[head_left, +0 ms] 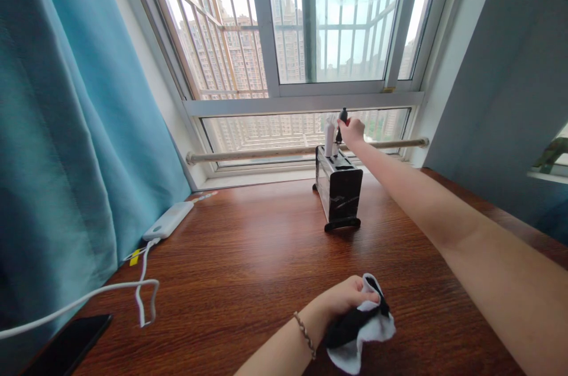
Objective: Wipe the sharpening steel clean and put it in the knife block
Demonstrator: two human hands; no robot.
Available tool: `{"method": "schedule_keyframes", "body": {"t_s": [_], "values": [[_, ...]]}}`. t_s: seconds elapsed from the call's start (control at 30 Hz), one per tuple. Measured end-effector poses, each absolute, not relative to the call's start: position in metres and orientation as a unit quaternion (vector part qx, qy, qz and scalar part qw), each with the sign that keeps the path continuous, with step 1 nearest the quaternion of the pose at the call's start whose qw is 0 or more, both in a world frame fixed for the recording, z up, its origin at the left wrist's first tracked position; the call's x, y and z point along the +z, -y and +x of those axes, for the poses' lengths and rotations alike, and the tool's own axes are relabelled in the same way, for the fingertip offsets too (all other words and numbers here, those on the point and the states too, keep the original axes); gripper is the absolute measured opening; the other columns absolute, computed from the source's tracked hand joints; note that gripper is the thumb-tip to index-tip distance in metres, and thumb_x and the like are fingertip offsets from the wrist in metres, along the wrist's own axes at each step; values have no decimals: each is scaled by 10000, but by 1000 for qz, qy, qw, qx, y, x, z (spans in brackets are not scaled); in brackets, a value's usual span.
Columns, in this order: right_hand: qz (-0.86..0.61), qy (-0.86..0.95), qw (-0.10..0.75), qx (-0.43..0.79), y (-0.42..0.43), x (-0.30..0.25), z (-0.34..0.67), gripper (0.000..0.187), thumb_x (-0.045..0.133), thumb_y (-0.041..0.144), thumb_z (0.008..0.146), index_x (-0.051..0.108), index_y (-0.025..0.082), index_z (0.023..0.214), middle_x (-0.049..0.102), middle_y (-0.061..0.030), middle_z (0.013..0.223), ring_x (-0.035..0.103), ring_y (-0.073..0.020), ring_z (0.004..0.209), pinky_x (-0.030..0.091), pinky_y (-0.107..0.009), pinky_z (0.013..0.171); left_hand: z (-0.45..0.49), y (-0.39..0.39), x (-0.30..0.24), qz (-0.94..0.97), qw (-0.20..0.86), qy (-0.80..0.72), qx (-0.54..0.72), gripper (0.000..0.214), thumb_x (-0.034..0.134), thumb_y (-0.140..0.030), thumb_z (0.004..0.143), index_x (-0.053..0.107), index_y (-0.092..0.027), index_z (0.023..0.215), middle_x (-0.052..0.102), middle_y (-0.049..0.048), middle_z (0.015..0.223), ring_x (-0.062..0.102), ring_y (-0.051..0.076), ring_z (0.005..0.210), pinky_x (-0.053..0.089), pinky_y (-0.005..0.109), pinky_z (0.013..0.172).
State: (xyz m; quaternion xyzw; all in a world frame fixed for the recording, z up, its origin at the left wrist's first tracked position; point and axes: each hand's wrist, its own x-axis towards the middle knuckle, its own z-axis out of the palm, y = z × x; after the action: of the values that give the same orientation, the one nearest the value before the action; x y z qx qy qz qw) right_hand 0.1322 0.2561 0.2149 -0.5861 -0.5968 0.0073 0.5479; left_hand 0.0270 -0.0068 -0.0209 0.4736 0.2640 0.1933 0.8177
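My left hand [348, 296] is closed on a crumpled black-and-white cloth [370, 331] just above the near part of the wooden table. Farther off, my right hand [354, 132] grips the black handle of an upright utensil [343, 115]; its lower end meets the top of a holder, and I cannot tell what kind it is. The holder [344, 195] is a narrow black box with slots on top, pale sides and dark feet, much like a knife block. A white-handled item [329, 138] stands in it, left of my right hand.
The brown wooden table [248, 246] runs back to a barred window [328, 27] with a horizontal pipe [257, 154] before it. At left are a white power bank [169, 220], a white cable [89, 295], a black phone [68, 343] and a blue curtain [89, 98].
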Motion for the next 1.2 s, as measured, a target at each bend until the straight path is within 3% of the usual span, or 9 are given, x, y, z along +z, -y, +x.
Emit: {"method": "schedule_keyframes", "body": {"t_s": [0.43,0.6,0.97,1.2], "values": [[-613,589,526,24,-247,201,135,241,502,374,747,504,161,635,602,-75,667,559,-184,678,408,-280,653,28,5,-25,496,804,-260,201,499,721,-494,446,567,-69,658,496,11,560,397,59,476,273,193,467],[-629,554,546,-5,-240,201,134,284,550,436,687,479,165,638,587,-103,705,553,-226,738,403,-329,705,28,5,-26,488,812,-254,197,490,722,-477,467,571,-68,692,509,20,596,404,61,496,285,199,495],[-656,471,590,-15,-239,218,118,452,602,453,635,450,128,910,569,-147,845,546,-284,837,404,-407,723,26,7,-16,497,804,-271,184,467,725,-467,428,586,-78,645,529,15,567,416,65,472,284,197,469],[-671,478,567,29,-248,220,121,446,634,415,606,478,110,893,568,-174,870,558,-311,851,416,-418,693,25,8,-10,495,807,-277,167,404,713,-416,456,573,-84,640,530,10,572,424,69,481,290,197,471]]}}
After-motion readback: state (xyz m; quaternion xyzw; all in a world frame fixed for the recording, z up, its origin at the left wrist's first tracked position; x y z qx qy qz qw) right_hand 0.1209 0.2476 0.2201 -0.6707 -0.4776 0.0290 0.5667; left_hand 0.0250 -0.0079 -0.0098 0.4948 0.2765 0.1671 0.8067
